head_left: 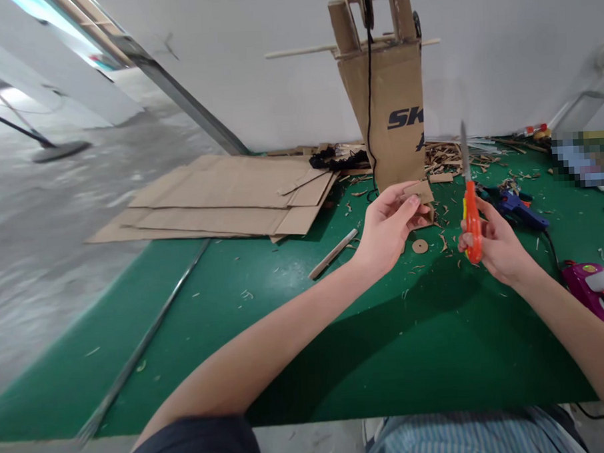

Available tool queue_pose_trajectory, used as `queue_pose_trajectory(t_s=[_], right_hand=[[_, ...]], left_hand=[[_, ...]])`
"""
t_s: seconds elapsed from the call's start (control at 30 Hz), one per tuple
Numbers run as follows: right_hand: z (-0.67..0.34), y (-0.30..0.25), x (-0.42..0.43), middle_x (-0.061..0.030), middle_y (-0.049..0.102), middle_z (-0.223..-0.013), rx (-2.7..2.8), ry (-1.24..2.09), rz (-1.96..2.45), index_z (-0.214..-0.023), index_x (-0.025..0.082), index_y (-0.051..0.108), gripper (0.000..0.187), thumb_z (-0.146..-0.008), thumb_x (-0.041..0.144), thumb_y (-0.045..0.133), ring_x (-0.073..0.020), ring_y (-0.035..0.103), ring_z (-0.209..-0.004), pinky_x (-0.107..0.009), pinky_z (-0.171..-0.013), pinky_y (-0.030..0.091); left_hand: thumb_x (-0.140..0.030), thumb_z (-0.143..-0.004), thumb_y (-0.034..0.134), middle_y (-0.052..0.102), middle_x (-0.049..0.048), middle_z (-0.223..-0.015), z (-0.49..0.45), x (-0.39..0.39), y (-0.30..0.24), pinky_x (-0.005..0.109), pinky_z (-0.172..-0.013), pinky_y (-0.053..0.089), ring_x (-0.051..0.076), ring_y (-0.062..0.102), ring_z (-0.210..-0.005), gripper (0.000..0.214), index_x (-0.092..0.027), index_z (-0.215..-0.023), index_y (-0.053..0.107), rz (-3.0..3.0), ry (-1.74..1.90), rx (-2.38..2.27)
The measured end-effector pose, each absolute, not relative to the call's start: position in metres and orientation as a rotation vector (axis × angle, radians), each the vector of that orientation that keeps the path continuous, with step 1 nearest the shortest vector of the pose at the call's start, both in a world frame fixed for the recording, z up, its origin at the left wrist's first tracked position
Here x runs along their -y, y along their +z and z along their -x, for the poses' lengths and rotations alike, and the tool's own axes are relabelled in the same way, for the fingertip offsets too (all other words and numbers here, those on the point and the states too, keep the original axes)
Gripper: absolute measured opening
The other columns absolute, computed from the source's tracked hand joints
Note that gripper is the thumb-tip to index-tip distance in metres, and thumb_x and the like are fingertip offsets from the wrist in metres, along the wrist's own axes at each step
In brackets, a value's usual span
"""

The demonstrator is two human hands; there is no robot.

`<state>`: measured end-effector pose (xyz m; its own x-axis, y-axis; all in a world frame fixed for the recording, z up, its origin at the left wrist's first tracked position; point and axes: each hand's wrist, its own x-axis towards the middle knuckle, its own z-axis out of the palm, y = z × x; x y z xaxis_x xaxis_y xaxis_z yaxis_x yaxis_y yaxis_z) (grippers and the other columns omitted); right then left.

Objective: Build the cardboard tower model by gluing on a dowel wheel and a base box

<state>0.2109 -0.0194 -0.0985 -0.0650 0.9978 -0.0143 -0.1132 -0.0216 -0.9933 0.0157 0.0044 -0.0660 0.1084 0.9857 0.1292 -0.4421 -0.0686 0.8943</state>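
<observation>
My left hand is closed, pinching a small piece of cardboard between thumb and fingers. In my right hand is a pair of scissors with orange and yellow handles, blades pointing up and away from the cardboard. Below the left fingers, a small cardboard disc with a centre hole lies on the green table. Just behind the left hand stands a tall cardboard structure with wooden sticks through its top and a black cord hanging down its front.
Flat cardboard sheets are stacked at back left. A short wooden stick and thin metal rods lie on the table. At right are a blue glue gun and a magenta-and-white device. Cardboard scraps line the wall.
</observation>
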Motion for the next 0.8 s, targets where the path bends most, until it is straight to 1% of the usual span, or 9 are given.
queue_pose_trajectory(t_s=[0.1,0.2,0.27,0.3,0.4,0.47,0.6,0.7,0.8], right_hand=[[-0.204,-0.097,0.026,0.0103,0.049,-0.071,1.168,1.316,0.997,-0.135,0.033,0.042,0.072,-0.074,0.027,0.079,-0.0105,0.055,-0.058,-0.031,-0.064,0.057],[-0.209,-0.104,0.023,0.0105,0.049,-0.066,1.224,1.24,1.012,-0.128,0.029,0.046,0.059,-0.079,0.039,0.077,-0.0121,0.055,-0.056,-0.038,-0.07,0.06],[-0.215,-0.112,0.02,0.0071,0.055,-0.068,1.313,1.116,1.051,-0.12,0.026,0.048,0.054,-0.08,0.05,0.074,-0.0155,0.061,-0.061,-0.04,-0.072,0.06],[-0.218,-0.114,0.019,0.0044,0.059,-0.071,1.389,1.053,1.075,-0.12,0.024,0.047,0.056,-0.08,0.055,0.073,-0.0178,0.064,-0.064,-0.039,-0.07,0.059],[-0.223,-0.115,0.021,-0.0063,0.071,-0.093,1.642,0.928,1.125,-0.13,0.024,0.041,0.065,-0.083,0.064,0.064,-0.0225,0.069,-0.075,-0.037,-0.066,0.056],[-0.224,-0.111,0.026,-0.0099,0.071,-0.107,1.81,0.848,1.151,-0.135,0.026,0.038,0.066,-0.086,0.065,0.059,-0.0213,0.069,-0.074,-0.036,-0.065,0.054],[-0.224,-0.1,0.032,-0.0106,0.073,-0.105,2.011,0.735,1.213,-0.145,0.022,0.034,0.071,-0.09,0.061,0.055,-0.0149,0.061,-0.055,-0.032,-0.057,0.05],[-0.224,-0.099,0.033,-0.0127,0.074,-0.104,2.03,0.767,1.197,-0.148,0.016,0.034,0.074,-0.092,0.061,0.052,-0.0177,0.066,-0.063,-0.032,-0.06,0.053],[-0.223,-0.099,0.033,-0.0131,0.074,-0.1,2.032,0.76,1.185,-0.144,0.013,0.042,0.074,-0.091,0.064,0.052,-0.0211,0.07,-0.071,-0.034,-0.064,0.055]], left_hand=[[-0.024,-0.079,0.077,0.07,-0.0008,-0.088,-0.015,-0.008,-0.067,0.022,-0.067,0.056,0.01,0.068,-0.079,0.023,-0.02,-0.1,0.067,-1.024,1.403,-0.784],[-0.022,-0.078,0.077,0.072,-0.0001,-0.087,-0.013,-0.014,-0.069,0.021,-0.065,0.055,0.01,0.069,-0.077,0.021,-0.019,-0.095,0.064,-1.054,1.432,-0.854],[-0.022,-0.077,0.077,0.072,-0.0007,-0.085,-0.012,-0.016,-0.071,0.021,-0.065,0.055,0.01,0.07,-0.075,0.024,-0.019,-0.094,0.061,-1.064,1.455,-0.867],[-0.022,-0.077,0.078,0.071,-0.0012,-0.084,-0.011,-0.017,-0.071,0.021,-0.064,0.055,0.011,0.071,-0.075,0.026,-0.02,-0.094,0.06,-1.071,1.465,-0.863],[-0.025,-0.077,0.079,0.072,-0.0016,-0.084,-0.009,-0.018,-0.07,0.022,-0.065,0.056,0.012,0.072,-0.077,0.027,-0.022,-0.095,0.059,-1.109,1.479,-0.835],[-0.028,-0.079,0.078,0.073,-0.001,-0.087,-0.007,-0.018,-0.069,0.023,-0.065,0.056,0.012,0.072,-0.078,0.026,-0.023,-0.099,0.062,-1.142,1.489,-0.811],[-0.03,-0.08,0.078,0.073,-0.001,-0.087,-0.005,-0.019,-0.068,0.025,-0.068,0.059,0.014,0.073,-0.081,0.032,-0.024,-0.108,0.064,-1.205,1.528,-0.807],[-0.03,-0.078,0.08,0.073,-0.0009,-0.084,-0.005,-0.02,-0.068,0.025,-0.07,0.06,0.014,0.074,-0.078,0.03,-0.022,-0.102,0.063,-1.221,1.59,-0.823],[-0.028,-0.079,0.079,0.074,-0.0004,-0.085,-0.005,-0.02,-0.068,0.024,-0.071,0.059,0.012,0.073,-0.077,0.024,-0.021,-0.095,0.062,-1.233,1.636,-0.831]])
